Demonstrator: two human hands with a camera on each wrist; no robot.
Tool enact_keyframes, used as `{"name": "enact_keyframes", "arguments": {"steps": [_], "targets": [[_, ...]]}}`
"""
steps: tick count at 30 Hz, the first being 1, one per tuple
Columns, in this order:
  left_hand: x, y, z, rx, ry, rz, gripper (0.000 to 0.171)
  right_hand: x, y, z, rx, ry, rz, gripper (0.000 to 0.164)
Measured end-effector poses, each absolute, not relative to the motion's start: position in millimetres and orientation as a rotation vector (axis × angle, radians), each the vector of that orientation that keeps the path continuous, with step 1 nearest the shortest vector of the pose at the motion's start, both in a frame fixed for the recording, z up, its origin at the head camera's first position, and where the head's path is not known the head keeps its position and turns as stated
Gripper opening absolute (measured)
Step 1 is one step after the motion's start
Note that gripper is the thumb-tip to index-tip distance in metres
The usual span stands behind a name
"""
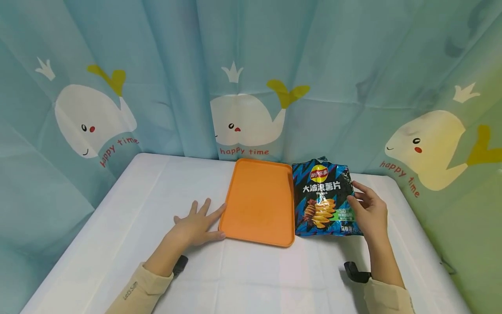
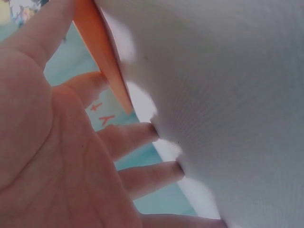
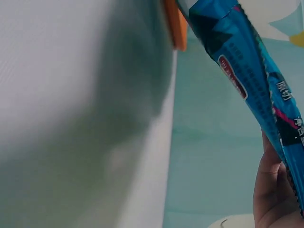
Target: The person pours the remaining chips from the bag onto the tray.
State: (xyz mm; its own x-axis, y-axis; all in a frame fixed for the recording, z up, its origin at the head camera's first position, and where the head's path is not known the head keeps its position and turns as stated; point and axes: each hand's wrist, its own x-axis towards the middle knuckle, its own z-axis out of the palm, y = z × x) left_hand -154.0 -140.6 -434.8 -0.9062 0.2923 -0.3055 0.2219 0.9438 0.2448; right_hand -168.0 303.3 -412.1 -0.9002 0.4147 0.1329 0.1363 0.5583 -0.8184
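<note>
An orange tray (image 1: 259, 200) lies flat on the white table, its surface bare. At its left edge is my left hand (image 1: 198, 222), fingers spread, with thumb and index finger touching the rim; in the left wrist view the other fingertips (image 2: 175, 168) rest on the tabletop. My right hand (image 1: 368, 211) pinches the right edge of a blue and black bag of potato chips (image 1: 321, 196), thumb in front and fingers behind. The bag stands tilted beside the tray's right edge. In the right wrist view, the chip bag (image 3: 242, 71) appears edge-on, raised off the table.
A white cloth covers the table (image 1: 251, 279). Behind and at both sides hangs a blue-green curtain (image 1: 176, 87) printed with whales, close to the table's far edge. A black wrist device (image 1: 357, 272) sits at the right wrist.
</note>
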Motion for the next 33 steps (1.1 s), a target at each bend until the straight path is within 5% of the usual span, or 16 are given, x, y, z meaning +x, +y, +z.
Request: {"name": "enact_keyframes", "arguments": {"steps": [33], "targets": [[-158,-140,-435,0.359,2.745,0.284,0.086,-155,271,-363,0.497,-2.244,0.954,0.045]]}}
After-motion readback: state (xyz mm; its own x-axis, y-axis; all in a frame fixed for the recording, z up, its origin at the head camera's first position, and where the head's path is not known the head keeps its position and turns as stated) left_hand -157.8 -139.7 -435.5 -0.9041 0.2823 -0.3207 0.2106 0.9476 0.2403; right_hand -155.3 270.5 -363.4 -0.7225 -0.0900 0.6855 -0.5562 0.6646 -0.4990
